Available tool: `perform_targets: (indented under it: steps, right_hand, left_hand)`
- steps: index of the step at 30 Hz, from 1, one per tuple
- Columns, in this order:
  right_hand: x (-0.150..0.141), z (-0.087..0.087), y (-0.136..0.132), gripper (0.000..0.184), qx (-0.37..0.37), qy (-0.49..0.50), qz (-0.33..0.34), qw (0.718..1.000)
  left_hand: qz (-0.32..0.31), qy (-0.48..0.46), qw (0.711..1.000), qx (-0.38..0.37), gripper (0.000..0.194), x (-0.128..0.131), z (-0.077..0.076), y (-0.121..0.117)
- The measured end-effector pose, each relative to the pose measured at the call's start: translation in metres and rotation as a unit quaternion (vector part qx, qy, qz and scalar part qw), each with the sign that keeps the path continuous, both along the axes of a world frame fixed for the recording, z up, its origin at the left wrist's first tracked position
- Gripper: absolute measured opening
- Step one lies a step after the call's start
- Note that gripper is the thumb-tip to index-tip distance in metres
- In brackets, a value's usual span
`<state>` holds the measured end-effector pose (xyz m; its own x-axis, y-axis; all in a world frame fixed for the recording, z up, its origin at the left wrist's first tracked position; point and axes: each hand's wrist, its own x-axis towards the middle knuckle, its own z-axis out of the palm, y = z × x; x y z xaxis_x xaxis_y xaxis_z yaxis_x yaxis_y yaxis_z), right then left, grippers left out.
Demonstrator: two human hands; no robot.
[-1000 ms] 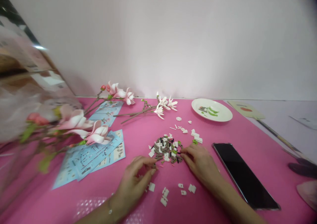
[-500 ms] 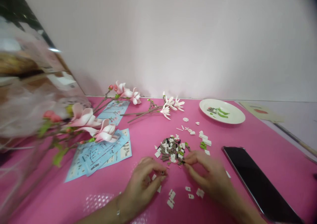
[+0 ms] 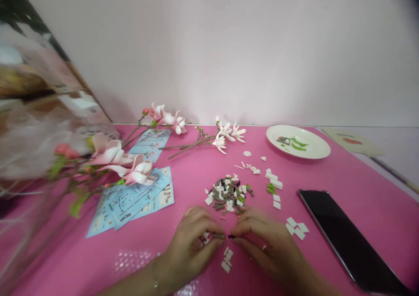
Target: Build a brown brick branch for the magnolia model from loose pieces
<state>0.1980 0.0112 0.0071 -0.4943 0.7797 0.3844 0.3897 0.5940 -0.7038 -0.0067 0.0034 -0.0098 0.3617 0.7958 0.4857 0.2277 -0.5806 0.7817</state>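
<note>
Several white tiles [image 3: 299, 233] separate right hand [image 3: 273, 240] from phone [image 3: 347, 239].

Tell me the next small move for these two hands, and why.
The left hand pinches a grey-brown piece and the right hand a small black piece, their ends facing across a narrow gap. So the best move is probably to ease the right hand inward until those ends meet.

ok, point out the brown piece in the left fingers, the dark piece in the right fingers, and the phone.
Brown piece [image 3: 218, 236]: head view, middle of its exposed length.
Dark piece [image 3: 231, 236]: head view, its exposed tip.
Phone [image 3: 347, 239]: head view, middle of its black screen.
</note>
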Motion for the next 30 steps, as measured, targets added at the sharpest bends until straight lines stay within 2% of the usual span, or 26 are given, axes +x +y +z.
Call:
perform_targets:
  steps: [11,24,30]
  right_hand:
    - [0.0036,-0.0096,0.0013,0.006,0.063,-0.058,0.021,0.996]
    - [-0.0030,-0.0063,0.0023,0.014,0.104,-0.050,0.025,0.993]
    - [-0.0048,-0.0070,0.0004,0.010,0.111,-0.033,0.015,0.993]
  left_hand:
    - [0.006,0.013,1.000,0.011,0.010,0.0000,-0.0010,-0.0002]
    - [0.012,0.030,0.999,0.027,0.009,0.0008,-0.0024,0.0001]
    - [0.010,0.039,0.998,0.047,0.010,0.0018,-0.0037,0.0002]
